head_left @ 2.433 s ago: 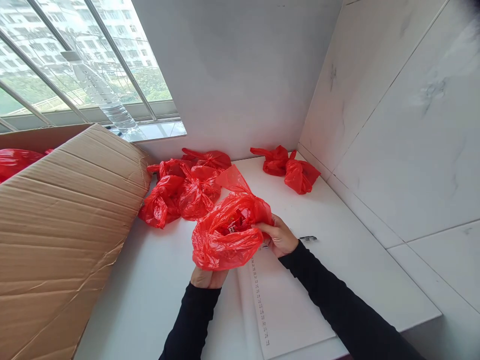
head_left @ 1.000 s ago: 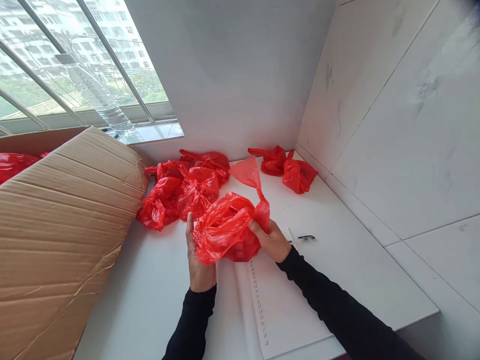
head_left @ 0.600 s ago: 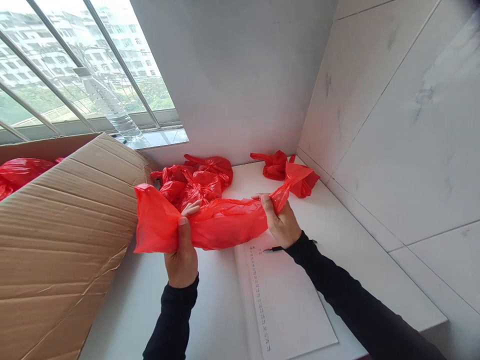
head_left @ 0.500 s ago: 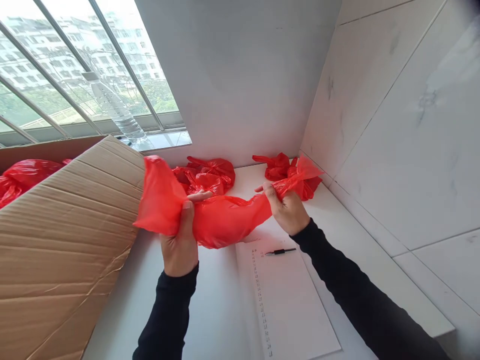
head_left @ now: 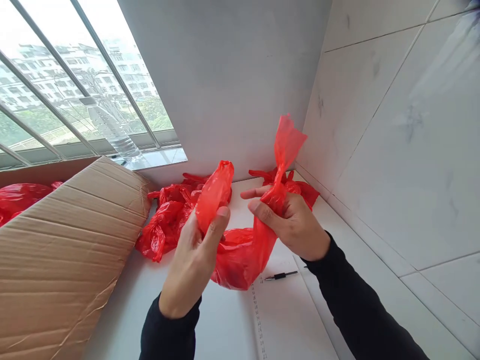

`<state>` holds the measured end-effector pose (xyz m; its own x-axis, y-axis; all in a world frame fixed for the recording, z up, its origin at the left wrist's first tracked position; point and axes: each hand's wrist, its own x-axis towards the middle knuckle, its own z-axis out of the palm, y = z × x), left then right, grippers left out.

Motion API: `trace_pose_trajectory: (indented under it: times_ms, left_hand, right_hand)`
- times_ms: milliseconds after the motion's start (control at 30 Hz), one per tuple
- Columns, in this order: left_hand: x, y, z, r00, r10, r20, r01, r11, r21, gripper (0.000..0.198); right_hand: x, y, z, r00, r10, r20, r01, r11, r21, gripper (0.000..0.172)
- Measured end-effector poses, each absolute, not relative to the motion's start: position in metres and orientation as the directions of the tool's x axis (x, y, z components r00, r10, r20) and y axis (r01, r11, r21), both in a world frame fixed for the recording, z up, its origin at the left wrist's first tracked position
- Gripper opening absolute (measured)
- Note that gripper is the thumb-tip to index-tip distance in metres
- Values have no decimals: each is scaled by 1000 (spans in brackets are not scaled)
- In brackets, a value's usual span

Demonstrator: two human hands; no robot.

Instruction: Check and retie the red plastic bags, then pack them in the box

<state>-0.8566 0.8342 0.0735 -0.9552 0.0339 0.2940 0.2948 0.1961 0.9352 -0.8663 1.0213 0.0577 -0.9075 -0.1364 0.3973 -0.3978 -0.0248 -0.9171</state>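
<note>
A red plastic bag [head_left: 240, 257] hangs between my two hands above the white table [head_left: 142, 295]. My left hand [head_left: 195, 255] is closed on one bag handle, which sticks up past my thumb. My right hand [head_left: 292, 225] pinches the other handle, whose loose end points up toward the wall. Both handles are raised and close together, and the filled bottom of the bag sags below them. What is inside the bag is hidden.
A pile of tied red bags [head_left: 168, 215] lies behind my left hand, and more red bags [head_left: 303, 190] lie in the corner. A large cardboard box [head_left: 63, 250] stands at the left. A pen [head_left: 281, 275] rests on a numbered paper sheet [head_left: 288, 320]. A clear bottle [head_left: 112, 130] stands on the window sill.
My hands drew the bag's two handles apart sideways, then lifted them and brought them close together, so the bag now hangs between them.
</note>
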Motion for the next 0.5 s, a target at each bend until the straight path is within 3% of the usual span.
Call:
trace_pose_trajectory:
  times_ms: [133,233,400,500]
  left_hand:
    - [-847,842,76,-937,294,186,273,293,916,42]
    - [-847,840,77,-929,355,105,206,260,943,39]
    - [-854,826,75,-892,442,90,85,-30,996,26]
    - [-856,826,72,-925,375,66,17,-133,991,28]
  right_hand:
    - [-865,1012,56,-890,-288,354,-316,-170,-933,32]
    - [-866,1011,55,-901,-245,358,-321,-180,-930,36]
    - [-869,1018,56,-921,-135,365,-349,-130,-928,37]
    - [-867,1023,59,-936,-104,336,-324,-117,-939,37]
